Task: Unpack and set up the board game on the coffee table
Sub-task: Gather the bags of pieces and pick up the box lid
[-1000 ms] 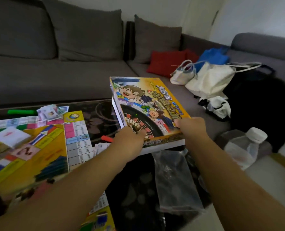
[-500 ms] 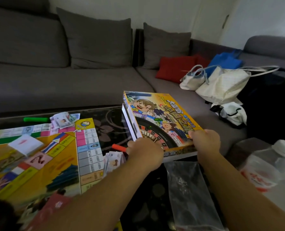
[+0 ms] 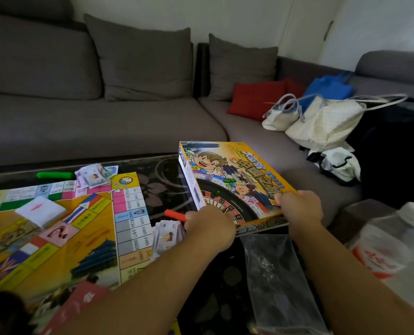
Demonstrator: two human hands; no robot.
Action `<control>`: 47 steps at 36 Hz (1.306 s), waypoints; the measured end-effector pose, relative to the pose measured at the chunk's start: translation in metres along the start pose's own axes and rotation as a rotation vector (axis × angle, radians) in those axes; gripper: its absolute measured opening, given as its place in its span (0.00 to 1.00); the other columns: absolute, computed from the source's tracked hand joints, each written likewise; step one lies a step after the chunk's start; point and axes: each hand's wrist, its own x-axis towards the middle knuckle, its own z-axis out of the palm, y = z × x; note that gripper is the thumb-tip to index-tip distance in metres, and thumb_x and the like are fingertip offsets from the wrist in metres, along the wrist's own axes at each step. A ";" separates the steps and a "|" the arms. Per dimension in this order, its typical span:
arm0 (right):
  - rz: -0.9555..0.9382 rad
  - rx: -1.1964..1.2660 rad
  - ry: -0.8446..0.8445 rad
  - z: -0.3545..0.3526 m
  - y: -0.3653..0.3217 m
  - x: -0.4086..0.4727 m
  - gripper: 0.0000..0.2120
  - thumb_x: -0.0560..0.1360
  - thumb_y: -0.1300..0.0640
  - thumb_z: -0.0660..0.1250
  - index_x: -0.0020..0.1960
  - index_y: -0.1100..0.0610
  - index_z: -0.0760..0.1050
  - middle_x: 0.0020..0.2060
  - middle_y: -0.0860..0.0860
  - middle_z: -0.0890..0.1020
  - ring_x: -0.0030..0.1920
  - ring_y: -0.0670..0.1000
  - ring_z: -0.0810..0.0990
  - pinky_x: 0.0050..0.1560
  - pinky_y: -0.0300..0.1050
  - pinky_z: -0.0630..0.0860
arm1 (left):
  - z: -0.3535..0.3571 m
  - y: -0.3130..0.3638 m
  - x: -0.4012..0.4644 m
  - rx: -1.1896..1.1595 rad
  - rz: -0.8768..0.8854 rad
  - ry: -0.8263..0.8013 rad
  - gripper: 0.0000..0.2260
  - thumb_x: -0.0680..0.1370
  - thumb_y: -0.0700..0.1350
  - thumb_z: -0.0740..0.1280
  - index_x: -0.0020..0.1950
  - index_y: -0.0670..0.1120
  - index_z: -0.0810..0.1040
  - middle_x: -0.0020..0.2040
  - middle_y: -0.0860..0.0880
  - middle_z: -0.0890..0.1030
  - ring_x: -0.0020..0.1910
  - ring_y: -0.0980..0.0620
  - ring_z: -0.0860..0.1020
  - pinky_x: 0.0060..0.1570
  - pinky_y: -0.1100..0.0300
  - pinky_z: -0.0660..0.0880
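While both our hands, left (image 3: 209, 228) and right (image 3: 299, 210), gripped its near edge, we lowered the box (image 3: 230, 182) toward the table's (image 3: 167, 187) right side; apparently emptied, beside the laid-out board (image 3: 56, 228).

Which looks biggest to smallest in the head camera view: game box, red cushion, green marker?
1. Game box, gripped by both hands, though its nearness to the camera inflates it.
2. Red cushion.
3. Green marker.

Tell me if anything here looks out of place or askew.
The game box is tilted, held by both hands, left hand and right hand, past the table's right edge. Some banknotes lean loosely beside the board.
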 end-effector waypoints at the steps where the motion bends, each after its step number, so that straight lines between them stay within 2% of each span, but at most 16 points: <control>1: -0.006 -0.001 0.000 0.000 -0.001 -0.001 0.07 0.75 0.54 0.73 0.44 0.59 0.82 0.39 0.55 0.86 0.43 0.57 0.85 0.50 0.55 0.83 | 0.000 0.000 0.001 -0.010 -0.013 0.001 0.18 0.86 0.56 0.59 0.66 0.44 0.74 0.56 0.43 0.71 0.62 0.44 0.74 0.59 0.51 0.74; 5: -0.012 0.015 -0.014 -0.003 0.001 -0.002 0.06 0.75 0.54 0.74 0.42 0.57 0.83 0.37 0.54 0.87 0.41 0.57 0.86 0.51 0.56 0.84 | 0.008 -0.004 0.008 -0.045 -0.038 0.008 0.20 0.84 0.59 0.60 0.66 0.45 0.75 0.59 0.44 0.74 0.60 0.44 0.74 0.55 0.52 0.73; 8: 0.052 0.123 -0.013 -0.004 0.009 0.000 0.03 0.71 0.59 0.75 0.41 0.57 0.83 0.36 0.55 0.87 0.42 0.59 0.88 0.53 0.63 0.85 | 0.013 -0.006 0.010 -0.020 -0.036 0.044 0.21 0.84 0.60 0.60 0.66 0.45 0.75 0.62 0.42 0.77 0.58 0.44 0.76 0.58 0.50 0.76; 14: 0.068 0.165 -0.029 0.000 0.010 -0.005 0.02 0.75 0.60 0.73 0.45 0.59 0.82 0.38 0.56 0.87 0.42 0.58 0.88 0.53 0.61 0.85 | 0.014 -0.008 0.014 -0.023 -0.055 0.059 0.22 0.83 0.60 0.62 0.68 0.44 0.73 0.62 0.42 0.78 0.59 0.43 0.77 0.62 0.46 0.77; 16: 0.062 0.167 -0.021 0.004 0.009 -0.005 0.03 0.76 0.60 0.72 0.45 0.57 0.80 0.39 0.56 0.87 0.42 0.58 0.88 0.52 0.62 0.86 | 0.016 -0.007 0.015 -0.104 -0.073 0.082 0.26 0.83 0.58 0.65 0.74 0.45 0.65 0.65 0.42 0.77 0.62 0.42 0.77 0.62 0.45 0.78; 18: 0.083 0.173 -0.015 0.006 0.007 -0.005 0.04 0.77 0.59 0.72 0.47 0.54 0.77 0.42 0.56 0.86 0.43 0.57 0.87 0.50 0.59 0.86 | 0.017 -0.008 0.015 -0.129 -0.050 0.097 0.35 0.82 0.56 0.66 0.81 0.49 0.50 0.67 0.41 0.76 0.63 0.40 0.78 0.61 0.43 0.79; 20: 0.107 0.173 -0.013 0.006 0.007 -0.004 0.05 0.78 0.58 0.72 0.52 0.53 0.78 0.45 0.54 0.86 0.44 0.55 0.87 0.46 0.54 0.85 | 0.017 -0.010 0.016 -0.080 -0.012 0.084 0.41 0.83 0.56 0.65 0.83 0.55 0.37 0.67 0.41 0.76 0.61 0.41 0.78 0.59 0.43 0.80; 21: 0.108 0.152 -0.021 0.005 0.008 -0.003 0.05 0.78 0.57 0.72 0.53 0.53 0.78 0.44 0.54 0.86 0.44 0.54 0.87 0.47 0.53 0.84 | 0.016 -0.010 0.016 -0.045 -0.004 0.074 0.41 0.83 0.56 0.64 0.83 0.55 0.35 0.68 0.41 0.75 0.62 0.41 0.78 0.60 0.43 0.79; 25: 0.106 0.091 -0.038 0.006 0.009 -0.004 0.02 0.79 0.56 0.70 0.50 0.53 0.80 0.43 0.54 0.86 0.45 0.54 0.86 0.52 0.56 0.84 | 0.012 -0.003 0.012 0.066 -0.020 0.063 0.43 0.83 0.50 0.66 0.84 0.51 0.36 0.72 0.38 0.70 0.68 0.40 0.74 0.66 0.44 0.76; 30: 0.135 0.067 -0.030 0.010 0.009 -0.005 0.01 0.78 0.57 0.69 0.48 0.53 0.80 0.44 0.54 0.85 0.46 0.54 0.85 0.55 0.59 0.84 | 0.009 0.001 0.012 0.103 -0.052 0.031 0.45 0.82 0.50 0.68 0.84 0.50 0.36 0.74 0.38 0.67 0.71 0.40 0.72 0.65 0.46 0.74; 35: 0.164 0.042 -0.043 0.012 0.011 -0.006 0.02 0.80 0.56 0.67 0.51 0.53 0.78 0.45 0.54 0.84 0.44 0.52 0.83 0.43 0.50 0.79 | 0.010 0.002 0.014 0.124 -0.062 0.024 0.46 0.81 0.49 0.69 0.84 0.49 0.36 0.73 0.38 0.67 0.71 0.39 0.71 0.65 0.46 0.74; 36: 0.169 0.036 -0.043 0.013 0.010 -0.008 0.03 0.80 0.55 0.67 0.51 0.52 0.78 0.46 0.54 0.83 0.45 0.52 0.83 0.44 0.51 0.80 | 0.010 0.003 0.014 0.132 -0.065 0.023 0.47 0.81 0.49 0.70 0.84 0.49 0.36 0.73 0.38 0.68 0.70 0.40 0.72 0.65 0.46 0.74; 38: 0.173 -0.012 -0.028 0.017 0.012 -0.003 0.09 0.76 0.48 0.65 0.53 0.50 0.78 0.48 0.54 0.83 0.47 0.54 0.82 0.50 0.57 0.82 | 0.009 0.003 0.014 0.123 -0.058 0.018 0.47 0.80 0.47 0.70 0.84 0.48 0.36 0.73 0.38 0.68 0.69 0.40 0.73 0.66 0.46 0.76; 40: 0.161 -0.083 -0.011 0.024 0.023 0.016 0.18 0.70 0.43 0.62 0.56 0.49 0.77 0.51 0.56 0.82 0.49 0.57 0.81 0.51 0.58 0.80 | 0.009 0.002 0.014 0.080 -0.039 0.005 0.47 0.79 0.46 0.71 0.84 0.48 0.38 0.71 0.38 0.70 0.66 0.41 0.75 0.64 0.45 0.78; 43: 0.164 -0.133 0.034 0.024 0.018 0.018 0.26 0.67 0.41 0.59 0.60 0.50 0.77 0.56 0.57 0.79 0.52 0.59 0.80 0.53 0.61 0.81 | 0.006 0.000 0.015 -0.031 -0.020 -0.011 0.43 0.79 0.45 0.70 0.82 0.50 0.42 0.66 0.41 0.75 0.61 0.43 0.79 0.59 0.47 0.81; 47: 0.178 -0.331 0.021 0.019 -0.004 0.003 0.31 0.74 0.40 0.62 0.71 0.56 0.71 0.66 0.60 0.73 0.65 0.63 0.74 0.68 0.62 0.73 | -0.003 0.002 0.015 -0.056 0.003 -0.049 0.38 0.80 0.43 0.67 0.80 0.49 0.43 0.56 0.44 0.77 0.55 0.45 0.81 0.52 0.50 0.83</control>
